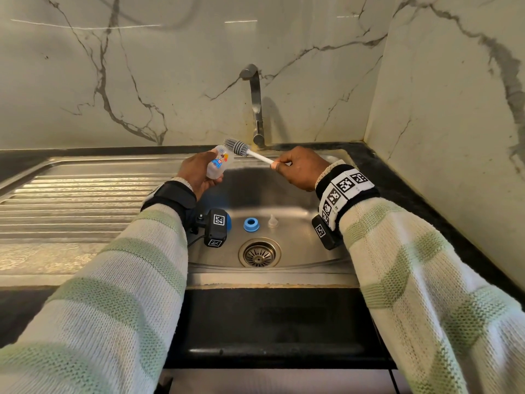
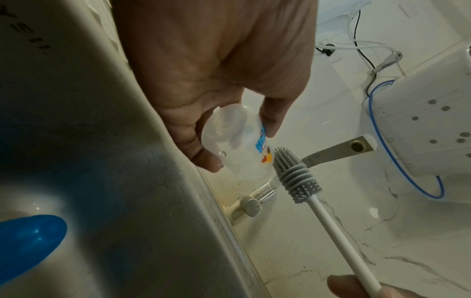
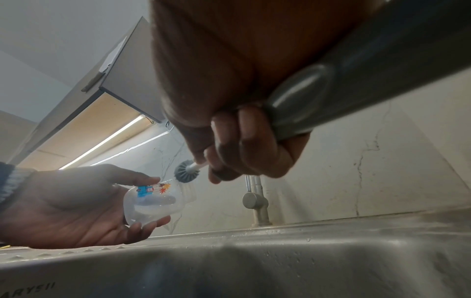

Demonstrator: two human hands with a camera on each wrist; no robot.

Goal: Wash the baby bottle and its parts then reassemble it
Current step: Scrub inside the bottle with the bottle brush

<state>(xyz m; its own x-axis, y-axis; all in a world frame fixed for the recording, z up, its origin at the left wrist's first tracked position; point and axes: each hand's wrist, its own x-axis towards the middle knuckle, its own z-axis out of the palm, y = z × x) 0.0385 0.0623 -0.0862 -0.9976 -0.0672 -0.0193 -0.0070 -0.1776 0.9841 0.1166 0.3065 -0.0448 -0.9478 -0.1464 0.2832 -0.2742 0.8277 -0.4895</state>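
Bottle (image 1: 218,165), clear plastic with a printed cartoon, held above the sink (image 1: 284,194) in the left hand (image 1: 199,174), thumb and fingers curled round its body. Its open mouth is tilted toward the brush (image 1: 250,151). Brush: grey ribbed and bristled head just beside the bottle's mouth, outside it; the white handle runs to the right hand (image 1: 298,169), whose fingers are closed round the handle's end. Below and between the hands, on the sink floor: blue ring (image 1: 251,224), with the clear teat (image 1: 272,221) just to its right, apart from it. Blue cap (image 2: 28,242) lies under the left wrist. Drain (image 1: 259,252) sits nearer the person. Tap (image 1: 255,106) rises beyond the hands.
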